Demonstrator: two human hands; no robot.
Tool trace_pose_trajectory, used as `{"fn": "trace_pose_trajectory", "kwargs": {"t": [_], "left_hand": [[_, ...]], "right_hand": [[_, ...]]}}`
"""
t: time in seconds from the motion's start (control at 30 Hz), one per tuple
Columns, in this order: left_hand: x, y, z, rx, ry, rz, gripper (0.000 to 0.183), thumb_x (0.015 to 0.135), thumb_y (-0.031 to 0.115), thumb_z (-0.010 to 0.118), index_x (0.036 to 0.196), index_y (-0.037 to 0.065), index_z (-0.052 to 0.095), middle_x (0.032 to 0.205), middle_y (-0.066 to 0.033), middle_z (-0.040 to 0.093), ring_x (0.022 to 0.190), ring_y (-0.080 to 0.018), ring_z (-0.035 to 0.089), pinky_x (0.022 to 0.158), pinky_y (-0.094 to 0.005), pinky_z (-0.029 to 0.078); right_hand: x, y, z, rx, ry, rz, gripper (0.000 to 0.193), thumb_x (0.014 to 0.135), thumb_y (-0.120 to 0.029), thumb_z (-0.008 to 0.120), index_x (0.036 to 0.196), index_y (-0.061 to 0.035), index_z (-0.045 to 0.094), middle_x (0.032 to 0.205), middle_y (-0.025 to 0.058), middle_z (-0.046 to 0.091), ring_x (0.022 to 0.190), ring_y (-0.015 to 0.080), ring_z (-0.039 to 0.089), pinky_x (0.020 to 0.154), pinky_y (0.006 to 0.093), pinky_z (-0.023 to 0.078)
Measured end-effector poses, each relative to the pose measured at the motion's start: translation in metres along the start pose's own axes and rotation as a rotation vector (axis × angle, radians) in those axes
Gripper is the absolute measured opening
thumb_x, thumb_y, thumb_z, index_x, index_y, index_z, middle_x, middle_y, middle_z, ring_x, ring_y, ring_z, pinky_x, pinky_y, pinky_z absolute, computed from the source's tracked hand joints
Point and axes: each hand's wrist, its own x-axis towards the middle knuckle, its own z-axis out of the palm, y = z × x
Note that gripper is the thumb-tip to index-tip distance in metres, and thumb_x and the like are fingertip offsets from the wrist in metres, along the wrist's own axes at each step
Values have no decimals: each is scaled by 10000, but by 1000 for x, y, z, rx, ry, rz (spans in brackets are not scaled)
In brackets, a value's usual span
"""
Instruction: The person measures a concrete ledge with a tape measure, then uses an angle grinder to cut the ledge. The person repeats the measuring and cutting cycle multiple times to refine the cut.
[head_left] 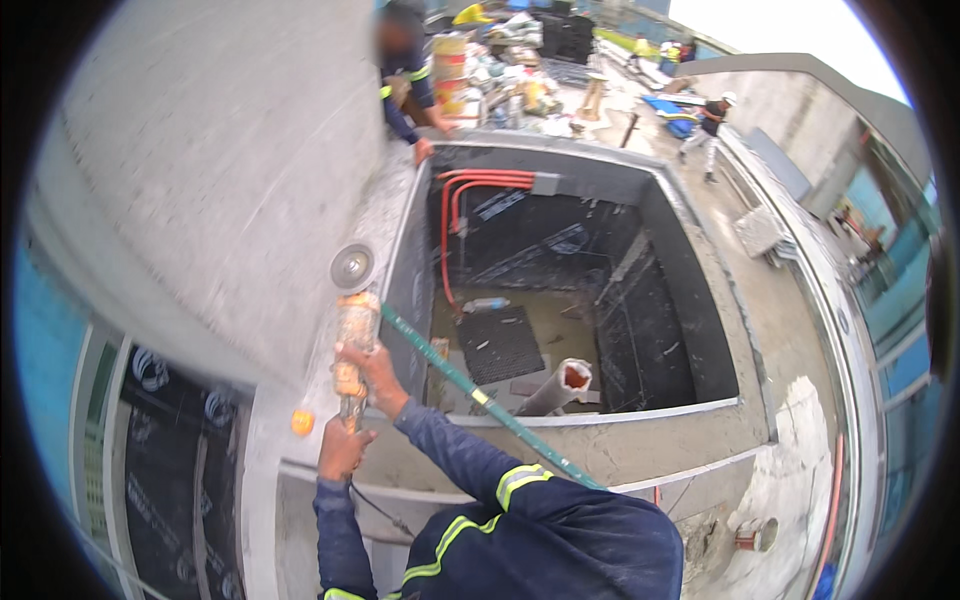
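Observation:
Both my hands grip a worn orange angle grinder point(357, 325), with its round disc point(352, 268) pointing away from me over the pale ledge. My left hand point(343, 450) is closed round the rear end of the tool, by its cord. Farther up, my right hand point(378, 376) wraps the grinder's body. Close to the right of the tool, a long green strip point(470, 388) with a yellow mark slants across the pit's near left corner. A small orange object point(301, 422) rests on the ledge, left of my hands. Whether the disc touches the ledge, I cannot tell.
A deep dark-lined pit point(690, 300) lies ahead, with red conduits point(490, 178) and an upright pipe point(572, 378) inside. At its far left corner, a co-worker's hand point(423, 151) rests on the edge. Another person point(714, 125) walks along the right. A grey wall point(220, 180) rises at left.

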Motion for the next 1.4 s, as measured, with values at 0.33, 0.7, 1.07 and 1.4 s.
{"fn": "trace_pose_trajectory", "kwargs": {"t": [0.33, 0.7, 1.07, 1.4], "left_hand": [[-12, 17, -3, -300, -98, 145, 408, 887, 306, 726, 1062, -15, 545, 727, -68, 599, 578, -149, 602, 540, -301, 498], [-58, -165, 60, -440, -121, 181, 666, 885, 393, 744, 1314, -61, 512, 925, -103, 657, 859, -183, 645, 789, -306, 507], [-108, -207, 105, -579, 182, 73, 486, 896, 316, 743, 1195, -27, 571, 870, -84, 670, 839, -169, 652, 769, -300, 506], [-131, -260, 90, -528, 468, -82, 357, 969, 363, 675, 846, 35, 605, 621, -3, 527, 555, -93, 508, 522, -247, 415]], "right_hand": [[27, -49, -14, 157, -44, -41, 428, 849, -218, 762, 1175, -58, 536, 928, 27, 582, 772, 139, 644, 636, 301, 563], [84, -52, -19, 234, 3, 31, 362, 853, -237, 738, 1087, -52, 532, 864, 41, 575, 705, 164, 633, 597, 326, 563], [142, -49, -18, 207, 6, -25, 414, 823, -273, 769, 1098, -37, 569, 856, 98, 635, 746, 250, 704, 588, 399, 602], [199, -73, -28, 317, 9, -9, 453, 843, -255, 716, 1183, -54, 494, 932, 154, 627, 811, 328, 687, 636, 508, 590]]}}
